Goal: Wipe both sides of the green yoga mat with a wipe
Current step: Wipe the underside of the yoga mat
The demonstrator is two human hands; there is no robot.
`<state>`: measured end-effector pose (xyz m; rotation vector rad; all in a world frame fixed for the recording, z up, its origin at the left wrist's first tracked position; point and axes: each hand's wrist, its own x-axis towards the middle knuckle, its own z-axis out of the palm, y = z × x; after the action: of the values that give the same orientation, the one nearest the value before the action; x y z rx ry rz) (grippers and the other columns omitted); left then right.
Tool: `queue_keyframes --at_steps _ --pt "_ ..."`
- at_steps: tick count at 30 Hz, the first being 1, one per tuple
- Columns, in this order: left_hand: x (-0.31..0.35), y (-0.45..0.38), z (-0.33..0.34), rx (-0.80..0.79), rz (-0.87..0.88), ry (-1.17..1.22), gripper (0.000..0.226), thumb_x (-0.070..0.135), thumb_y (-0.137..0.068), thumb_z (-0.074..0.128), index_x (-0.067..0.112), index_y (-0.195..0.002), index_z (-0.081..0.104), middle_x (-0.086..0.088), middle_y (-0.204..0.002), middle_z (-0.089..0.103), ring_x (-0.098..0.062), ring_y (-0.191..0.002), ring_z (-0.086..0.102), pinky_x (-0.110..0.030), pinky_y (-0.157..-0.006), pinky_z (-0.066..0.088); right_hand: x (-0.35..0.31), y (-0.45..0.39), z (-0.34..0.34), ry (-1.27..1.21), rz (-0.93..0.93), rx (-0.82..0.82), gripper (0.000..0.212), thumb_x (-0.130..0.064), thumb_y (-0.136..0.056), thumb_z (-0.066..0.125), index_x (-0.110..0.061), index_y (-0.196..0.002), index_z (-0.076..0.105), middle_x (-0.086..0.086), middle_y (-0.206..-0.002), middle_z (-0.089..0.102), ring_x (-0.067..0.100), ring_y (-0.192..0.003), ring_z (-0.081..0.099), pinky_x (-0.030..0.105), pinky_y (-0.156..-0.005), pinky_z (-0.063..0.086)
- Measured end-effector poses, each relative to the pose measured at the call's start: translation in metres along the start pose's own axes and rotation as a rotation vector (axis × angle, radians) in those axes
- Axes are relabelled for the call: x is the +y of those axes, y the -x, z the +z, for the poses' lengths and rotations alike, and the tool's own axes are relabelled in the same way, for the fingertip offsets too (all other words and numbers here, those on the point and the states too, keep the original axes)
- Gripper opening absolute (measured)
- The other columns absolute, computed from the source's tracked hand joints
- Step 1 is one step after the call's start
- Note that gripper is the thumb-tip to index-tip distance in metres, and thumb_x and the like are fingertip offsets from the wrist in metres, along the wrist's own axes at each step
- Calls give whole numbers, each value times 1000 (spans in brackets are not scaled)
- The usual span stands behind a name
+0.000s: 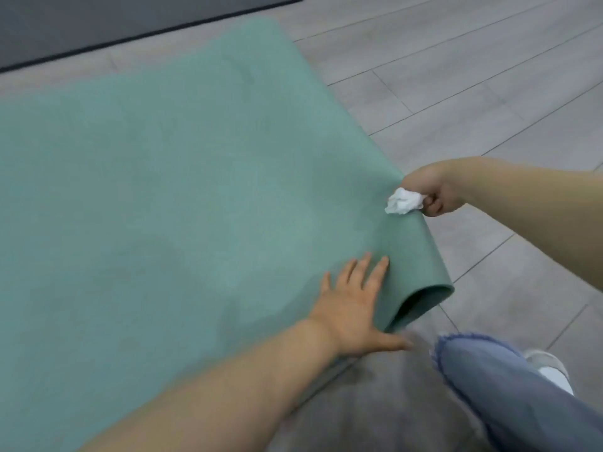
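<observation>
Head view: green yoga mat [169, 190] spread over the floor [473, 76], its 4 o'clock end curled into a roll. Left hand [355, 305] flat, fingers apart, beside the roll; right hand [430, 190] at 3 o'clock clenched around a crumpled wipe [403, 201] at the mat's edge. Judged mid-task: one face possibly wiped, underside likely outstanding.

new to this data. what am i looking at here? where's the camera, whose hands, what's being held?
There is no robot: one wide-angle camera sits on a person's head, looking forward and down at their own bare hands. The green yoga mat lies on a grey plank floor, its near right edge curled over into a loose roll. The left hand rests flat and open on the mat beside that curl. The right hand is closed on a crumpled white wipe at the mat's edge and seems to grip that edge too. A dark grey mat lies at top left. Bottom right are the person's jeans leg and a white shoe.
</observation>
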<state>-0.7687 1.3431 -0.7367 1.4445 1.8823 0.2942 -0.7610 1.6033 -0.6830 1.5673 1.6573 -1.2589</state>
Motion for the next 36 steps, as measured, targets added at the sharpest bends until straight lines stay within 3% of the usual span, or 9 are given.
queue_keyframes --at_steps 3,6,8,10,18,21,24,29,36 --pt "18 25 18 66 -193 245 125 76 -72 63 28 -155 -16 2 -165 -7 -20 -152 0 -53 -121 11 -2 28 25 -275 -116 -20 34 -14 -94 47 -23 -62 38 -9 -38 34 2 -27 18 5 -33 11" --pt "9 44 7 311 -402 766 78 49 -89 62 18 -153 29 -7 -151 41 -26 -139 40 -34 -110 35 -6 53 62 -443 -229 -30 36 -16 -94 51 -24 -62 38 -9 -40 33 1 -26 19 6 -33 9" --pt "-14 70 -14 378 -458 636 39 29 -96 53 13 -132 53 -14 -126 63 -33 -118 58 -32 -92 46 -8 70 89 -477 -305 -35 36 -17 -93 54 -25 -62 37 -10 -42 31 2 -28 19 7 -33 10" --pt "-41 107 -34 383 -447 405 28 22 -97 48 8 -120 59 -19 -119 65 -35 -110 60 -31 -82 44 -13 90 120 -481 -398 -61 37 -17 -92 54 -25 -62 35 -10 -43 29 2 -30 19 8 -34 9" --pt "-74 265 -66 533 -440 47 24 22 -100 46 13 -117 61 -15 -124 64 -34 -113 59 -28 -77 38 -29 201 225 -495 -548 -210 33 -20 -95 43 -24 -63 36 -5 -38 41 1 -28 19 12 -34 7" --pt "-88 312 -67 534 -503 6 25 27 -98 48 14 -115 63 -15 -121 65 -35 -109 60 -31 -79 43 -36 219 249 -415 -519 -251 30 -27 -95 46 -23 -65 43 9 -61 62 2 -29 18 10 -34 8" --pt "-101 346 -68 524 -570 -25 30 31 -100 48 10 -114 64 -15 -118 66 -35 -107 61 -31 -78 42 -45 227 270 -346 -511 -272 29 -44 -91 53 -25 -70 48 10 -82 63 3 -30 17 9 -34 9" --pt "-112 390 -58 539 -662 -52 33 36 -100 49 9 -110 64 -12 -112 67 -34 -104 61 -30 -74 40 -57 252 302 -291 -597 -171 33 -49 -93 49 -24 -72 52 -2 -46 56 4 -29 18 10 -33 9" --pt "-126 437 -48 523 -852 -370 12 20 -97 46 19 -89 55 -8 -108 69 -31 -101 64 -27 -70 36 -64 275 342 -268 -602 -61 29 -10 -90 42 -19 -63 43 -3 -36 39 5 -22 23 6 -31 14"
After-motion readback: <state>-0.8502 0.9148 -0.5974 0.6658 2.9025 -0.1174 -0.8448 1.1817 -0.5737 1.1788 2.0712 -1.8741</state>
